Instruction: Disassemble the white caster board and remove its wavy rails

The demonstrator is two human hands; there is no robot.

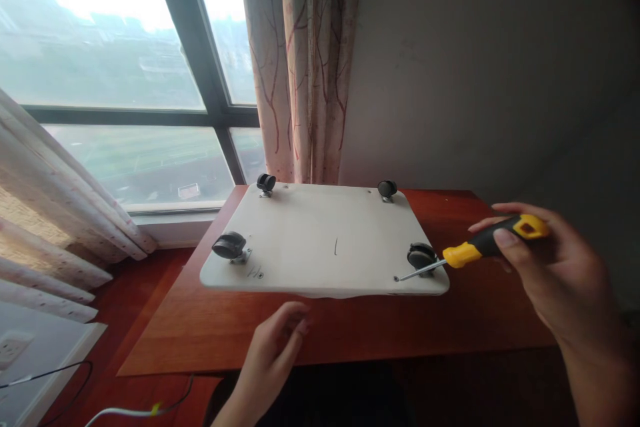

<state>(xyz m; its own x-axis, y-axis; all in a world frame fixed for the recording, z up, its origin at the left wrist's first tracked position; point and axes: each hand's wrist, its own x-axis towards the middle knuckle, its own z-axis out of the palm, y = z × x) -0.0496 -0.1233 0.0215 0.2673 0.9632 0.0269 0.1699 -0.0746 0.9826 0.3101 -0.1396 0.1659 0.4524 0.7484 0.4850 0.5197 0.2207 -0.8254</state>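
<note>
A white board with rounded corners lies on the wooden table, black casters pointing up near its corners. My right hand is closed around the yellow and black handle of a screwdriver. Its metal shaft slants down to the left, and the tip is at a screw hole near the board's front right corner, just in front of the right caster. Whether the tip sits inside the hole I cannot tell. Below the board's front edge, my left hand hovers with fingers curled and nothing visible in them.
The reddish wooden table extends beyond the board on the right and in front. Behind stand a window, a patterned curtain and a grey wall. A white cable and a wall socket are at the lower left.
</note>
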